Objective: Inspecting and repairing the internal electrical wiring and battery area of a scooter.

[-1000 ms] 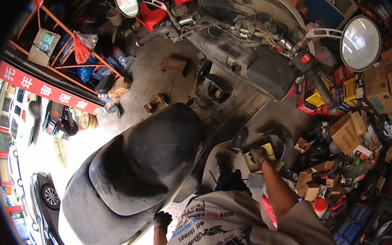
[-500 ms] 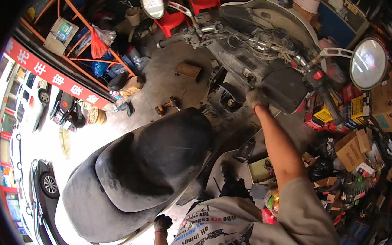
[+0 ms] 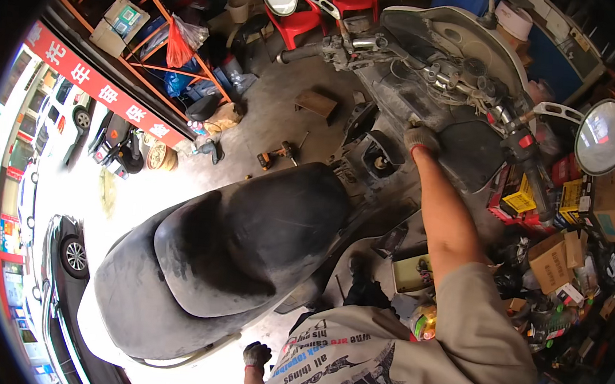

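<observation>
A large dusty scooter with a long black seat (image 3: 252,238) stands in front of me. My right hand (image 3: 422,138), in a grey knit work glove, is closed at the panel below the handlebar (image 3: 470,89), beside a black rounded cover (image 3: 471,155). What its fingers grip, if anything, is hidden. Near it, the scooter's front body is opened, with a black-rimmed cavity (image 3: 382,157) showing a metal fitting. My left hand (image 3: 256,355), in a dark glove, is a loose fist beside the scooter's tail, just apart from the rear rail (image 3: 194,358); nothing shows in it.
A cordless drill (image 3: 275,156) and a small wooden stool (image 3: 317,103) are on the floor left of the scooter. An orange rack (image 3: 166,15) stands at the far left. Cardboard boxes (image 3: 551,264) and clutter crowd the right side. Mirrors (image 3: 602,137) stick out from the handlebar.
The view has shifted, so the scooter sits slightly further right. My right hand stays near the panel below the handlebar, a little higher on it. My left hand is still a fist by the tail.
</observation>
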Tool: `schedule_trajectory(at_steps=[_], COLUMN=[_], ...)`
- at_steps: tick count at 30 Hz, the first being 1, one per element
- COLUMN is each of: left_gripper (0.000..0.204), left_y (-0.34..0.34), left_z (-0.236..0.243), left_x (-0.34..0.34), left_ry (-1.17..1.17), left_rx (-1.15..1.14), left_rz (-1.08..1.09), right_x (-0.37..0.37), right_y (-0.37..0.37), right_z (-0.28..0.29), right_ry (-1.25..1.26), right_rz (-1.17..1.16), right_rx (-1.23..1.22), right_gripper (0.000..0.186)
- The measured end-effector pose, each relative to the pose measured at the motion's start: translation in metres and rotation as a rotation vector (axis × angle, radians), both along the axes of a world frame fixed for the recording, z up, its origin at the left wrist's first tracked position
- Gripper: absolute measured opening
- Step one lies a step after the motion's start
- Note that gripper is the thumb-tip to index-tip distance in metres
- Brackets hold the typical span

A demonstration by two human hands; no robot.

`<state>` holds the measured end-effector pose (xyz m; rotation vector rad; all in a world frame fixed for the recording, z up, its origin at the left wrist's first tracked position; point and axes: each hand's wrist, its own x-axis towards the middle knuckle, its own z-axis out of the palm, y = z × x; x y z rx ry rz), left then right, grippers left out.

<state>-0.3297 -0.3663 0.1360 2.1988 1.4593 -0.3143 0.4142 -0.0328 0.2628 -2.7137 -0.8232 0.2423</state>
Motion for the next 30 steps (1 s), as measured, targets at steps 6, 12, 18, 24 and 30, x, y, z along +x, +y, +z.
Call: schedule_trajectory(at_steps=[6,12,18,24,30], left_gripper=[0.024,0.031,0.027,0.026,0.033], left_y=[0.015,0.028,0.014,-0.008,-0.044], left_z=[0.004,0.014,0.013,0.022,0.016], left_x=[0.025,0.04,0.038,0.043,0.052], left_ry=[-0.856,-0.907,-0.908,-0.778,-0.777], left_rx=[-0.567,-0.562,-0.557,-0.556,-0.378], left_rz=[1.62,1.619,1.708,1.625,1.715], right_x=[0.006,0.032,-0.012,-0.066,-0.146], right_y=[-0.005,-0.003,-0.003,-0.046,-0.137], right_z=[0.004,-0.025,-0.001,-0.063,-0.18], right_ry=[0.066,0.008,0.745,0.874,1.206], right_rz=[0.064,0.141,-0.336,-0.146,0.075], right_rx=[-0.035,0.021,0.434,0.697,0.093], right_gripper=[0.048,0.046,0.045,0.035,0.018])
